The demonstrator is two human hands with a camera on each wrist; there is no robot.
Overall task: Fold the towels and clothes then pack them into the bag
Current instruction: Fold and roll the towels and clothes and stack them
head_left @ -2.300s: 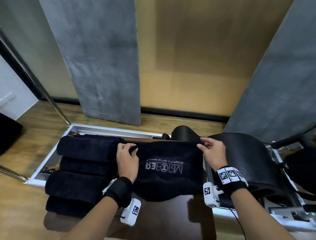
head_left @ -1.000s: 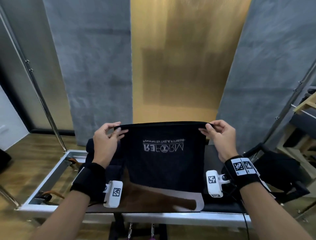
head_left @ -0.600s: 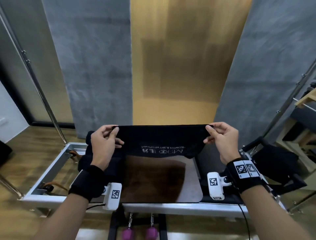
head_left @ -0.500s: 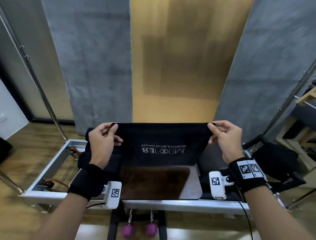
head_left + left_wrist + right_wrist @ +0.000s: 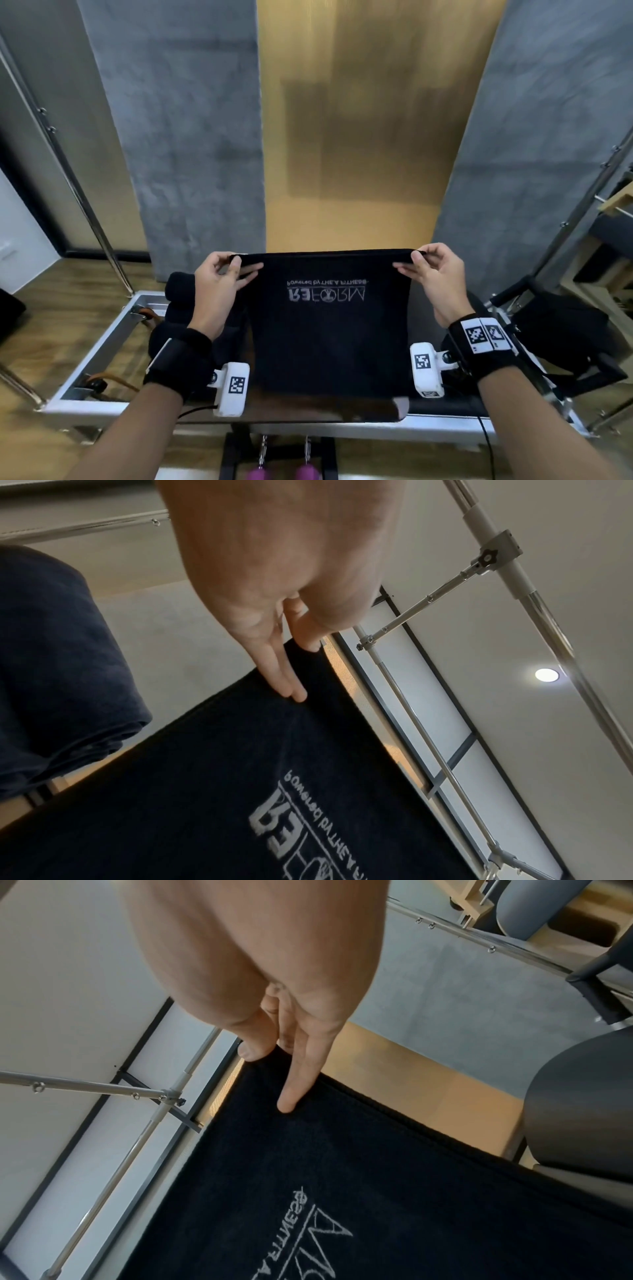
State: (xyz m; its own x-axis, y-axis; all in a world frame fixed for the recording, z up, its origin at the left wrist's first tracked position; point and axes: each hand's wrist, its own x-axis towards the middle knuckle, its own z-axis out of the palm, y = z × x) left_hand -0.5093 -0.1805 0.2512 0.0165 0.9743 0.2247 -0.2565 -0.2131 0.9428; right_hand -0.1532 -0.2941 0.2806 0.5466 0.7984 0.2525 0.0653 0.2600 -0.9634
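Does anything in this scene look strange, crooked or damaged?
Only one thing: the grey logo print on the black towel reads upside down and mirrored from the head view. The left hand and right hand pinch its top corners level, with no visible damage.

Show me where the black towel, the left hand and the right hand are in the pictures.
black towel (image 5: 329, 342): head view, middle of the hanging cloth.
left hand (image 5: 215, 291): head view, back of the hand.
right hand (image 5: 442, 284): head view, back of the hand.
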